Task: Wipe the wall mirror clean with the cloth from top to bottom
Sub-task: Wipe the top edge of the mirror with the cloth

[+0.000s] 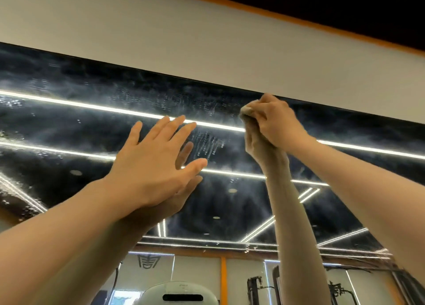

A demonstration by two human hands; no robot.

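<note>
The wall mirror (80, 125) fills the middle of the head view, smeared with droplets and hazy streaks near its top. My right hand (273, 118) is bunched around a small pale cloth (247, 109) and holds it against the glass just under the mirror's top edge. My left hand (154, 162) lies flat against the glass to the left of it, fingers straight and spread. Both arms are mirrored in the glass.
A white wall (207, 40) runs above the mirror, topped by an orange trim strip (299, 17) and a dark ceiling. The mirror reflects ceiling light strips, gym machines and a white rounded device (181, 293) at the bottom.
</note>
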